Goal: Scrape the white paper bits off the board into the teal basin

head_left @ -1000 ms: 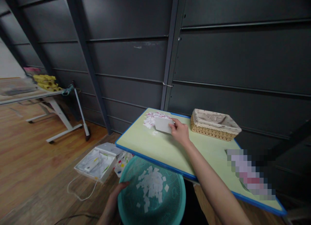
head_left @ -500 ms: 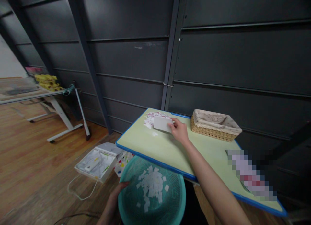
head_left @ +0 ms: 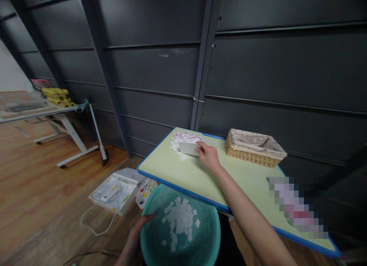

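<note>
A flat white rectangular piece (head_left: pixel 188 148), like a scraper or card, is pinched in my right hand (head_left: pixel 208 155) over the pale green table (head_left: pixel 237 185). Its far side faces a heap of small white and pinkish paper scraps (head_left: pixel 185 137) at the table's back left corner. A few white bits lie just in front of it. Below the table's front edge, my left hand (head_left: pixel 143 221) grips the rim of a green plastic basket (head_left: pixel 210 235), with the thumb over the rim. Many white paper squares (head_left: pixel 179 216) lie inside that basket.
A wicker basket with a cloth lining (head_left: pixel 255 157) stands at the table's back right. Nearer lies a blurred-out item (head_left: pixel 296 208). On the floor to the left are an open white box (head_left: pixel 114 193) and a cable. A dark panelled wall (head_left: pixel 155 74) rises behind the table.
The white piece has tipped more upright and moved slightly down and left in my right hand. My left hand keeps its hold on the green basket.
</note>
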Motion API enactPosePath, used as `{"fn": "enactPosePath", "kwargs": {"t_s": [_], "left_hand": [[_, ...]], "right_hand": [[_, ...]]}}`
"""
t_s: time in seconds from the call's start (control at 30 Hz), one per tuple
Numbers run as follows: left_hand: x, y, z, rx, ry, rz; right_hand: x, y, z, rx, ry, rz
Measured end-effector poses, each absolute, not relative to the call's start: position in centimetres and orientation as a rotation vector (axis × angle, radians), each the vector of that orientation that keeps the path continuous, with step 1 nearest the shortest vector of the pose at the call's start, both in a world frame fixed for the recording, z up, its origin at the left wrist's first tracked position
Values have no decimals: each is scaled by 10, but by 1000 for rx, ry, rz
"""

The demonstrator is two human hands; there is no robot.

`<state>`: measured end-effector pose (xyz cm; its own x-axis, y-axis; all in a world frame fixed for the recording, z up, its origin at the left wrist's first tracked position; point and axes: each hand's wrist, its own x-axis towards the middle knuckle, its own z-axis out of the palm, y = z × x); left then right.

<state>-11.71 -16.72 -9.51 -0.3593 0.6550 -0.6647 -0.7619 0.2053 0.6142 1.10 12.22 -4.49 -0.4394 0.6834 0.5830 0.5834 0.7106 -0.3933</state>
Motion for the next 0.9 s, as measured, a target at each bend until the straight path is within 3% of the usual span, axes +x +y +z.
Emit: {"fn": "enactPosePath", "kwargs": {"t_s": [0.6,0.9], "left_hand": [[-116,-172,-103,-34,1353,1535],[-117,-171,-103,-20,1372,1538]], "right_hand": [[38,141,-31,-1038,-1906,819],[41,145,-31,-1182,-1901,920]]}}
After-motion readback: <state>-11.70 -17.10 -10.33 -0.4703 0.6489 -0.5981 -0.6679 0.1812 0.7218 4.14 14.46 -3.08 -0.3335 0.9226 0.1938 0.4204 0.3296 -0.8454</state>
